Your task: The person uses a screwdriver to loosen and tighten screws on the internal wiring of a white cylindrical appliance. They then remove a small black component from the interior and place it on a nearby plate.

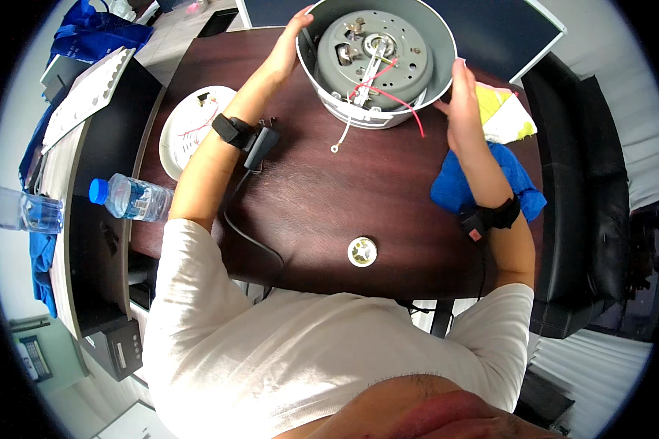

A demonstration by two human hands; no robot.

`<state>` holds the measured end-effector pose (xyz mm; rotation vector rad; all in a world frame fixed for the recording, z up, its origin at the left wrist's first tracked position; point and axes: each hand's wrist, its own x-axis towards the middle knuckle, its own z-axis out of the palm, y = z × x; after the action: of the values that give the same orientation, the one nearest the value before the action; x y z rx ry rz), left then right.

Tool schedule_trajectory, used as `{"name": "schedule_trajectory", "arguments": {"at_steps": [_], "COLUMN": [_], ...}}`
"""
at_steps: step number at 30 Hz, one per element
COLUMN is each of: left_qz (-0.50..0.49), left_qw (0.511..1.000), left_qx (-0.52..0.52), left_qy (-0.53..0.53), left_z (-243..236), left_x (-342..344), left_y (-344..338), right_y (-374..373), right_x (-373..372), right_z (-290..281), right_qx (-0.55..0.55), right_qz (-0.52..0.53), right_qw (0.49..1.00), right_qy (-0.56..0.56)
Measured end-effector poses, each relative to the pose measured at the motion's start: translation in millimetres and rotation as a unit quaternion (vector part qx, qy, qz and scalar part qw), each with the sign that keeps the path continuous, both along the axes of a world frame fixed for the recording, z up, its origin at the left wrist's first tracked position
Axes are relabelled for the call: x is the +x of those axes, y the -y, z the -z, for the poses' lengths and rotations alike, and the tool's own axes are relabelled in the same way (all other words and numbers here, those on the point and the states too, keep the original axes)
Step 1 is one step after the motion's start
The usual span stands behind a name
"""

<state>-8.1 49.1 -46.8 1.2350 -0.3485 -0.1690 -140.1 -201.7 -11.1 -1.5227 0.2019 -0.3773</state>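
Observation:
At the far side of the table a grey, round rice cooker body [324, 102] stands with its open side up. Inside show a grey metal disc [370, 66] with small fittings, a light metal strip across it, loose red wires [394, 96] and a white wire ending in a ring terminal [335, 148]. My left hand [293, 42] grips its left wall near the rim. On the opposite wall my right hand [461, 106] presses, fingers partly hidden behind it. Left of my left forearm lies a white round cover [174, 132] with red wires.
A small round white container [362, 252] with bits inside sits near the front edge. Blue cloth [447, 183] and a yellow-white cloth [509, 117] lie by my right forearm. A water bottle [135, 197] lies at left. A black cable [234, 219] trails from my left wrist device.

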Motion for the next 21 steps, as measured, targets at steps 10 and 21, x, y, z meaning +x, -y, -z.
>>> {"name": "schedule_trajectory", "arguments": {"at_steps": [10, 21], "left_qz": [-0.130, -0.090], "left_qw": [0.981, 0.985], "left_qx": [0.104, 0.086], "left_qy": [0.103, 0.116], "left_z": [-12.7, -10.3], "left_x": [-65.5, -74.6], "left_y": [8.1, 13.2], "right_y": [45.6, 49.7], "right_x": [34.8, -41.1], "right_z": [-6.2, 26.4], "right_qx": [-0.098, -0.206], "right_qz": [-0.124, -0.101], "right_qw": [0.987, 0.968], "right_qy": [0.034, 0.101]}}
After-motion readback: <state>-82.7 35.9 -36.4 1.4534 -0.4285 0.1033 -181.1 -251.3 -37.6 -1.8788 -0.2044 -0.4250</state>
